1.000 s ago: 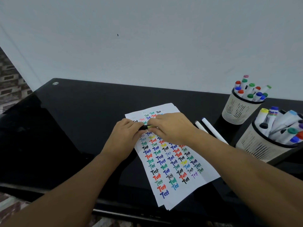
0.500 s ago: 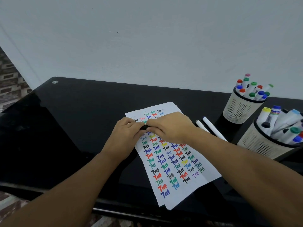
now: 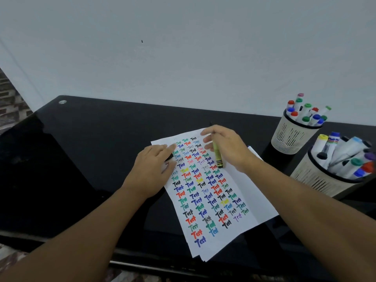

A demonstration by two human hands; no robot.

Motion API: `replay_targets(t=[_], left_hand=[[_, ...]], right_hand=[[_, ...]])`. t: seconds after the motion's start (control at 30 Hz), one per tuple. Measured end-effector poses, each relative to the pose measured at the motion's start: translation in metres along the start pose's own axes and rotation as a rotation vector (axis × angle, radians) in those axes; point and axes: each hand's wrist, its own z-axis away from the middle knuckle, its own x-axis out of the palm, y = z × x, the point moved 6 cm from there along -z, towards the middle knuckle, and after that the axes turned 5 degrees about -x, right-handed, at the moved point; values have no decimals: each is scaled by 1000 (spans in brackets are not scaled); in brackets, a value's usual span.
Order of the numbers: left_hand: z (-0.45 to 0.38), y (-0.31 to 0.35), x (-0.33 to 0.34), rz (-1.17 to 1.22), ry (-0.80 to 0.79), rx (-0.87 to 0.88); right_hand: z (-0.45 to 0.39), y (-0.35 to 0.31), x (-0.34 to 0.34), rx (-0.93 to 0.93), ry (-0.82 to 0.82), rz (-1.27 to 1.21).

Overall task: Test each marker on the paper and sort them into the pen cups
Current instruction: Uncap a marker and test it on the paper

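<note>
Right hand (image 3: 227,147) holds the yellow-green marker (image 3: 217,153) over the top of the paper (image 3: 247,192); long axis runs near-far, black end toward the person, far end hidden in the fingers. Left hand (image 3: 151,169) lies fingers-extended on the paper's left edge with a black cap (image 3: 169,158) under it. Versus 0.5 s ago: hands, then joined at the marker, are apart.

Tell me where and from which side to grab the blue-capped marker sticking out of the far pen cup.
Pinch the blue-capped marker just below its cap, coming from above. It stands nearly upright in the far pen cup, crowded by other markers, so only its top end is free. The right hand is busy with the green marker.
</note>
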Motion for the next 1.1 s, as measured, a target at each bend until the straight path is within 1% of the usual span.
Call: replay_targets(t=[0.07, 0.13, 0.23, 0.3, 0.47, 0.63, 0.83, 1.1], left_hand=[[-2, 0, 7, -46, -77, 22], [-4, -2, 11, -64, -136, 18], [-4, -4, 10, -48, -157, -4], [-5, -4, 9, -42, -166, -19], [-5, -2, 8, -39, -196, -49], [-7, -1, 9, -43, -196, -55], [-5, -3, 8, -32, -192, -63], [-5, -3, 8, -34, -193, -67]], right_hand=[[-3, 9, 1, 51, 34, -154], [-4, 14, 1, 59, 64, -194], [-10, 22, 2, 45, 168, -237], [-12, 17, 3, 24, 203, -262], [-16, 21, 2, 21, 224, -61], [-15, 29, 3, 41, 250, -36], [-17, 34, 6, 79, 196, 31], [-19, 35, 9, 94, 148, 14]])
